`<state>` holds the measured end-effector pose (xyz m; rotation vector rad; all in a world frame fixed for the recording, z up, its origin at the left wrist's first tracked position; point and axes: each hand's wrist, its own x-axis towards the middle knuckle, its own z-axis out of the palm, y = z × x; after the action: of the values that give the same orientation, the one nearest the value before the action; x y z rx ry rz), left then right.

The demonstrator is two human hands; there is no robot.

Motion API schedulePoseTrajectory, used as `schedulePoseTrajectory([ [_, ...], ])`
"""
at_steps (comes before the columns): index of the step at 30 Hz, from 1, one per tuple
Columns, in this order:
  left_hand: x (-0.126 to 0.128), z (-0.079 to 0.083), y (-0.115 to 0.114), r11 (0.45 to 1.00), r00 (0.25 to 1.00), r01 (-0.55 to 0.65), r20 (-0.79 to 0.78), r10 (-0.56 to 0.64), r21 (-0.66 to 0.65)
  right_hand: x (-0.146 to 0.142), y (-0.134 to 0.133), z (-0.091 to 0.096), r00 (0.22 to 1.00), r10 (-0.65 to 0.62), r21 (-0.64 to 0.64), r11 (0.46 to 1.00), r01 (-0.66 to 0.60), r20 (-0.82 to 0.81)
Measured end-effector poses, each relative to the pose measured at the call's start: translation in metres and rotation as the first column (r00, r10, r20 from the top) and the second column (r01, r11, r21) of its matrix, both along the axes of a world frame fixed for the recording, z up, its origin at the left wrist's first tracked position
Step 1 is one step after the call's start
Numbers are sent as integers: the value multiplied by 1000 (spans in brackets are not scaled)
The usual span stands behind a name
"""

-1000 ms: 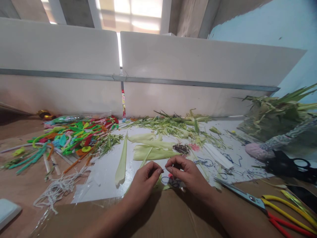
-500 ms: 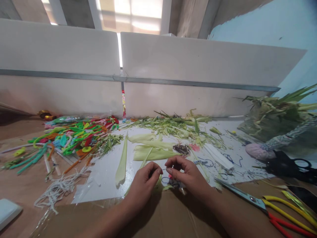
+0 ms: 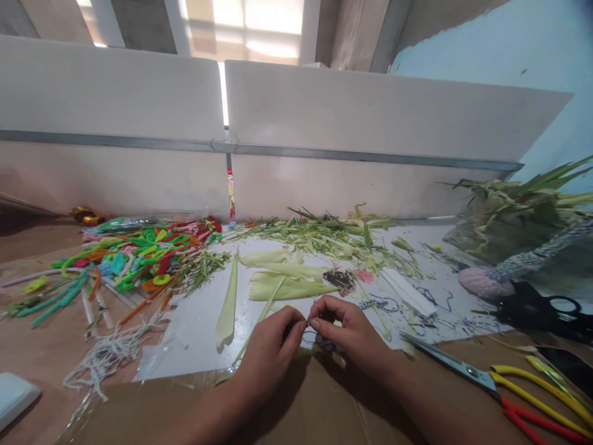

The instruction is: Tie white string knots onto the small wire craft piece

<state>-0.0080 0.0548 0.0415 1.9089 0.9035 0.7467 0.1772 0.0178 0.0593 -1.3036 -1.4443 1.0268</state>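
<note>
My left hand (image 3: 277, 346) and my right hand (image 3: 347, 327) meet fingertip to fingertip above the near edge of the white sheet (image 3: 199, 334). Both are closed in a pinch, thumb against forefinger. Whatever they hold is too small to make out. A loop of dark blue thread (image 3: 311, 337) shows just behind and below the fingers, partly covered by my right hand. Beyond the hands lie flat pale green husk strips (image 3: 291, 289), with a dark brown tangled clump (image 3: 340, 279) at their right end. A single husk piece (image 3: 227, 306) lies to the left.
Scissors (image 3: 472, 372) with yellow and red handles lie at the right, near black-handled scissors (image 3: 532, 309). Green scraps (image 3: 319, 235) spread along the back. Colourful pipe cleaners (image 3: 139, 253) and white string (image 3: 109, 355) are at left. A bag of leaves (image 3: 504, 216) stands at right.
My hands have come together, closing the small gap between their fingertips. A small red spot seen under my right hand earlier is now covered.
</note>
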Motion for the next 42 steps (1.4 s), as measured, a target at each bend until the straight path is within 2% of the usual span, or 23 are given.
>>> schedulePoseTrajectory([
  [16,1,-5,4,1000,999,-22,23,22,-5,0,3,-7,993,12,33,999,-16,116],
  [31,2,-6,4,999,999,-17,26,18,-28,-2,-1,-1,997,37,8,999,-38,64],
  [42,1,-3,1,1000,1000,-14,26,15,-25,-1,0,-2,993,26,37,999,-30,119],
])
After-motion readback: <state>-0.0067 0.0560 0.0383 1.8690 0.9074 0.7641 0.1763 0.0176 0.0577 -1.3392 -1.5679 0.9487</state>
